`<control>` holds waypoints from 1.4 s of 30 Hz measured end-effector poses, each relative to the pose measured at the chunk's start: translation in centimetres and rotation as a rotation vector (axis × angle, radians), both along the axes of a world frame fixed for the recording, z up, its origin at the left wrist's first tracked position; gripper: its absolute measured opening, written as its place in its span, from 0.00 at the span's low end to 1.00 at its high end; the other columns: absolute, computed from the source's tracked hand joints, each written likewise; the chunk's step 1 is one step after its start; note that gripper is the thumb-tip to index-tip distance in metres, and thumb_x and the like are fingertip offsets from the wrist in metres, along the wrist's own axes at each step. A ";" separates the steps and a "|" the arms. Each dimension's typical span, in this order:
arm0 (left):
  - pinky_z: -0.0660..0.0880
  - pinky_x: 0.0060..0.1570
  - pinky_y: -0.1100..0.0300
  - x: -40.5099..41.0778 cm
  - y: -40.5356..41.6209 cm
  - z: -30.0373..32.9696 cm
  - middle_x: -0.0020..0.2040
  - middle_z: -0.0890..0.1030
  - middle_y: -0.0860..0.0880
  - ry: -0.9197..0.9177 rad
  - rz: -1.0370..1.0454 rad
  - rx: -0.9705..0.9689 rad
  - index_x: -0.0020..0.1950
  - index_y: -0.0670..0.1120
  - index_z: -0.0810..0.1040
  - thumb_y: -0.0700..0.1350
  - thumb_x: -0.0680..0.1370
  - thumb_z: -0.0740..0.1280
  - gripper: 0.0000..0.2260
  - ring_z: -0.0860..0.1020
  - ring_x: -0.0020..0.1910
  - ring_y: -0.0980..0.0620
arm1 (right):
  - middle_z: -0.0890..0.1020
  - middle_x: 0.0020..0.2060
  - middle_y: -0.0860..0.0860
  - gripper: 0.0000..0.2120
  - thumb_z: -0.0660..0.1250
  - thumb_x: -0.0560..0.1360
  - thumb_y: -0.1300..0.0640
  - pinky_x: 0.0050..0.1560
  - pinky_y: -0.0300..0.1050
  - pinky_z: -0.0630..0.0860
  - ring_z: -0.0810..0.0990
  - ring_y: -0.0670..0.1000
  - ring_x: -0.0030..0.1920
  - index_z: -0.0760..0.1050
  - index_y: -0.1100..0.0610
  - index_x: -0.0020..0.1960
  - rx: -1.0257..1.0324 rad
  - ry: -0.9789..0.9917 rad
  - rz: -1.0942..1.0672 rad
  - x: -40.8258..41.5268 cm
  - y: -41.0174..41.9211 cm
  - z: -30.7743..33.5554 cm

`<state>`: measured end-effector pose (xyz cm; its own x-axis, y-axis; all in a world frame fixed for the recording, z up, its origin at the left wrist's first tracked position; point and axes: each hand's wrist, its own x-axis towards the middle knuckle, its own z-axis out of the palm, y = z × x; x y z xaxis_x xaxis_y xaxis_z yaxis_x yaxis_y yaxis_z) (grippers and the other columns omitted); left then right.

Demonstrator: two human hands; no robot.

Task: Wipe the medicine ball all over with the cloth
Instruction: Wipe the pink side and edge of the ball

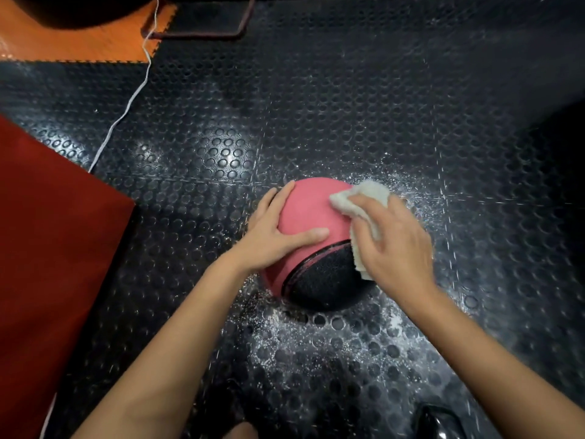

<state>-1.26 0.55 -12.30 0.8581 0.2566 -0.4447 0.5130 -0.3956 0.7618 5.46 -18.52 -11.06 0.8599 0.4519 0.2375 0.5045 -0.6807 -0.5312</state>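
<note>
We are steadying the round pink-and-black textured medicine ball (311, 213), which is sitting on the black studded rubber floor (348, 106), with our left hand (275, 229) spread flat on its left side. Our right hand (395, 242) is pressing the crumpled white cloth (364, 198) against its upper right, fingers extended. We are judging that firm overlapping strokes, rolling the ball to reach its underside, would serve best.
</note>
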 end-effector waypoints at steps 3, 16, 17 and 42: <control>0.56 0.71 0.32 0.1 -0.6 0.4 0.77 0.38 0.61 0.076 -0.055 0.001 0.74 0.71 0.42 0.73 0.55 0.72 0.55 0.44 0.78 0.44 | 0.68 0.43 0.47 0.14 0.59 0.79 0.51 0.34 0.38 0.61 0.71 0.51 0.45 0.75 0.47 0.63 -0.070 0.040 -0.068 2.3 0.4 -0.5; 0.51 0.73 0.33 1.1 -2.7 1.4 0.78 0.34 0.53 0.145 -0.017 0.037 0.77 0.62 0.37 0.72 0.54 0.75 0.64 0.40 0.78 0.40 | 0.70 0.50 0.51 0.14 0.58 0.80 0.50 0.40 0.43 0.63 0.74 0.55 0.48 0.73 0.44 0.64 -0.067 0.164 -0.136 3.5 1.0 0.1; 0.50 0.73 0.33 1.2 -2.8 1.4 0.78 0.35 0.53 0.134 -0.015 0.048 0.78 0.61 0.37 0.69 0.56 0.74 0.61 0.41 0.78 0.40 | 0.70 0.51 0.52 0.14 0.58 0.80 0.50 0.40 0.43 0.63 0.74 0.54 0.48 0.73 0.43 0.64 -0.056 0.164 -0.143 3.2 1.1 0.3; 0.50 0.76 0.42 0.8 -3.7 0.9 0.80 0.47 0.54 -0.041 -0.031 0.127 0.80 0.53 0.47 0.72 0.48 0.76 0.68 0.45 0.79 0.49 | 0.72 0.49 0.52 0.15 0.56 0.77 0.47 0.35 0.44 0.67 0.77 0.55 0.48 0.76 0.42 0.61 -0.366 -0.177 0.508 4.0 2.6 3.0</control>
<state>-0.43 -3.10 -11.36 0.8835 0.2815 -0.3744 0.4682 -0.5058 0.7246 9.42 -15.89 -8.03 0.4796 0.8707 0.1090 0.8699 -0.4554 -0.1897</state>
